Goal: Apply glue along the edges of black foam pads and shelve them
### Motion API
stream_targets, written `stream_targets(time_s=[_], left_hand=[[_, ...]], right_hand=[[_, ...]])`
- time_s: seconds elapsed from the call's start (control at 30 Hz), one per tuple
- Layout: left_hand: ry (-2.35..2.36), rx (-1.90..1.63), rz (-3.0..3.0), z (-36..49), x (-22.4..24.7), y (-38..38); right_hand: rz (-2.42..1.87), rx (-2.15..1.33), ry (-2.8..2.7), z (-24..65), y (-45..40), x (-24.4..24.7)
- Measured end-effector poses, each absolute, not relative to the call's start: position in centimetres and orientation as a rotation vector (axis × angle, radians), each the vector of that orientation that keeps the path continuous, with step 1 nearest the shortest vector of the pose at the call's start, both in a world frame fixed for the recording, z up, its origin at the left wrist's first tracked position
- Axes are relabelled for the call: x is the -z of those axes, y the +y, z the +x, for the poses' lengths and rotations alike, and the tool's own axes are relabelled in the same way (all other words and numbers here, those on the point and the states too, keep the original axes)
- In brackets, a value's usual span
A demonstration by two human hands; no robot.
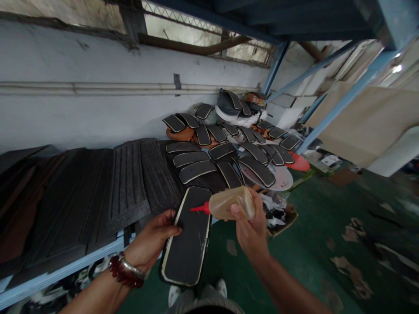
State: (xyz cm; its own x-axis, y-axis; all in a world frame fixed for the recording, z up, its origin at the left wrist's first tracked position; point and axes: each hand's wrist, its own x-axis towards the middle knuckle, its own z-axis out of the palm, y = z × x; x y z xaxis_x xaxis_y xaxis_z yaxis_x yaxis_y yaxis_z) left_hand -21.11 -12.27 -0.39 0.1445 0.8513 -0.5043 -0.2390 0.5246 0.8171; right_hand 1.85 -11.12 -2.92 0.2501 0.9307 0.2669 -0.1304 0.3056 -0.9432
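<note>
My left hand (162, 233) grips the left edge of a long black pad (188, 248) with rounded corners, its thumb on top. A pale yellowish line, like glue, runs around the pad's border. In my right hand (250, 222) is a translucent squeeze bottle (227, 203) with amber contents, tipped nearly level. Its red nozzle (199, 208) points left over the upper part of the pad; I cannot tell whether the tip touches it. My right fingers wrap around the bottle's base end.
Stacked dark sheets (129, 183) fill the bench at left. Several similar pale-edged pads (196, 172) lie spread beyond. A cardboard box (290, 220) of scraps stands right of the bottle. Blue metal posts (337, 117) rise at right; scraps (352, 272) litter the green floor.
</note>
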Motion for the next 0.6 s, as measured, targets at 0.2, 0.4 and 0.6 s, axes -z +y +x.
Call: stream_targets(time_s=[0.2, 0.4, 0.6], left_hand=[[1.185, -0.894, 0.625, -21.4, 0.0, -11.9], [1.159, -0.867, 0.609, -21.3, -0.2, -11.9], [1.153, -0.892, 0.608, -21.1, 0.3, -11.7]], right_hand=[[-0.936, -1.145, -1.242, 2.7, -12.9, 2.6], [-0.781, -0.991, -1.250, 3.7, -12.0, 0.4], [-0.732, -1.023, -1.223, 2.8, -12.9, 1.1]])
